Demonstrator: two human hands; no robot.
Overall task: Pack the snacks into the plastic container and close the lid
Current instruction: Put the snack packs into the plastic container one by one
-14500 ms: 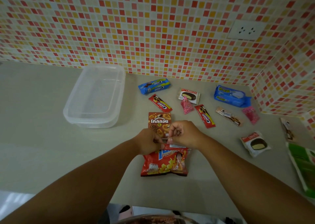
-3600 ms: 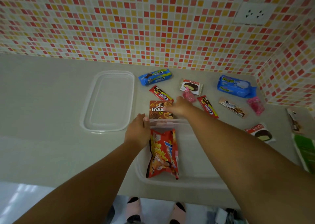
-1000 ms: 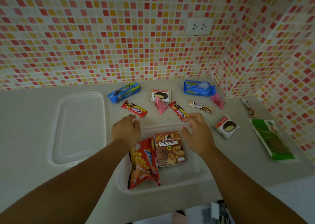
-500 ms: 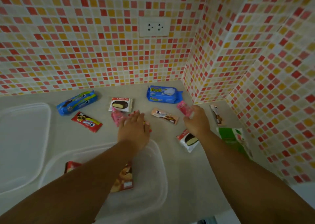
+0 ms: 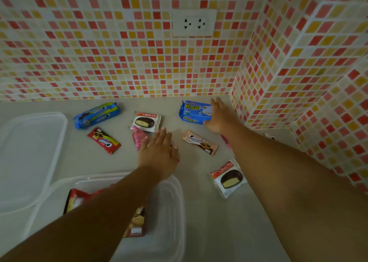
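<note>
Fingers spread, the right hand point(image 5: 220, 117) lies on the blue wafer pack point(image 5: 194, 112), not yet gripping. Left hand point(image 5: 159, 154) rests flat and open over a red snack packet point(image 5: 177, 159), holding nothing.

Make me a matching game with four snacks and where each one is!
Things:
1. blue wafer pack
2. brown snack box
3. red Cream-O pack
4. long blue cookie pack

Places:
A. inside the clear plastic container
B. under the right hand, by the wall corner
C. nearest the lid, by the back wall
D. just in front of the long blue pack

Pairs: 1-B, 2-A, 3-D, 4-C
</note>
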